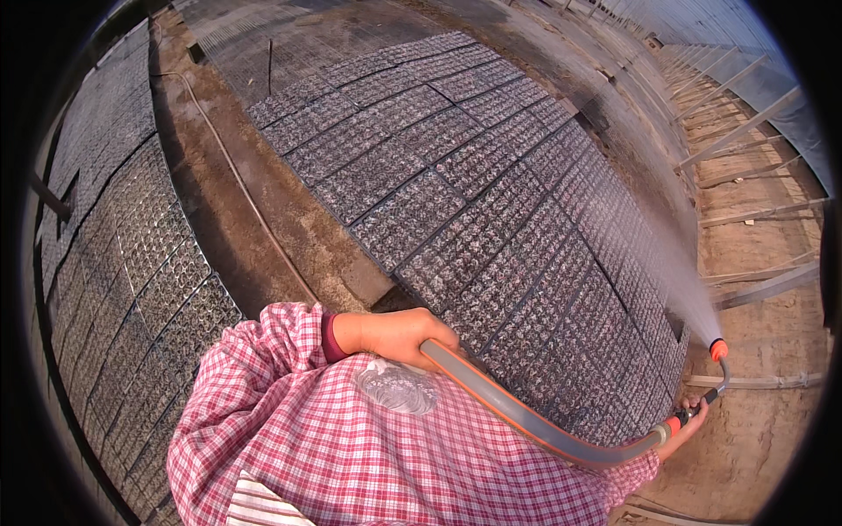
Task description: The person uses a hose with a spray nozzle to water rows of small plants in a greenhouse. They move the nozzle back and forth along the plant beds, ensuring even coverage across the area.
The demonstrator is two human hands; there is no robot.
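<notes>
My left hand (400,336) is closed around a grey garden hose (533,421) with orange stripes, in front of the red-and-white checked garment. From there the hose bends down and right to a watering wand (716,392), whose handle my right hand (686,427) grips. An orange spray head (719,350) tips the wand's curved neck. It throws a fan of water (684,289) up and left over the seedling trays (500,230). Small plants fill the cells of these black trays, which lie edge to edge on the ground.
More cell trays (125,283) cover the left side. Between the blocks runs a dirt path (217,217) with a long hose (230,158) along it. A thin dark stake (270,69) stands at the far tray edge. Slanted posts (743,131) line the right wall.
</notes>
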